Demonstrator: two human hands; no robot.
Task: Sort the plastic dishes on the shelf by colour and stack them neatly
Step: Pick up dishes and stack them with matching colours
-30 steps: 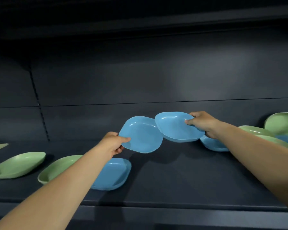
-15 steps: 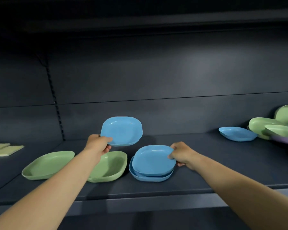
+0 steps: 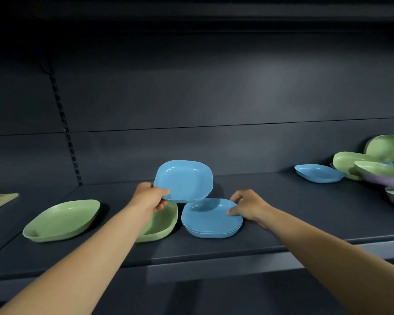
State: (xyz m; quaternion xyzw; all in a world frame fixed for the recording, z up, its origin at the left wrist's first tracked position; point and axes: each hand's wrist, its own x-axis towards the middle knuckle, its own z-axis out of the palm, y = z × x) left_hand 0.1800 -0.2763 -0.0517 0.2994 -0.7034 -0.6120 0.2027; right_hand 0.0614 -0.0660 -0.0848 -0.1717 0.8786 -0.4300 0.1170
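Head view: left hand pinches a blue dish just up-left of the blue stack, whose rim right hand grips on the shelf.

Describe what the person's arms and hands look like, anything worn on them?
Both forearms are bare as far as the frame shows, with no sleeves in view. The left hand and right hand wear no gloves, and no watch, bracelet or ring is visible.
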